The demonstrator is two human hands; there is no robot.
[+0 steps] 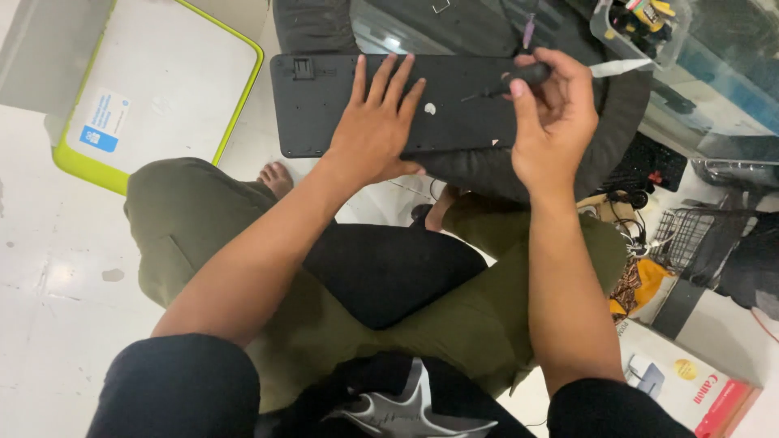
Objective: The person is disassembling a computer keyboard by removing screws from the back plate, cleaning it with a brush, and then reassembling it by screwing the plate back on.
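A black keyboard [324, 101] lies face down across a dark round cushion [625, 105] in front of my crossed legs. My left hand [377, 122] rests flat on the keyboard's back, fingers spread, pressing it down. My right hand [552, 113] is closed around a small black-handled screwdriver [507, 83], whose thin tip points left toward the middle of the keyboard's back. A small white spot [429, 108] sits on the keyboard just left of the tip.
A white tray with a lime-green rim [243, 89] lies on the pale floor at the left. A clear plastic box of small tools [641, 24] stands at the upper right. Cables, a wire basket [690, 239] and a red-and-white carton [698, 389] crowd the right side.
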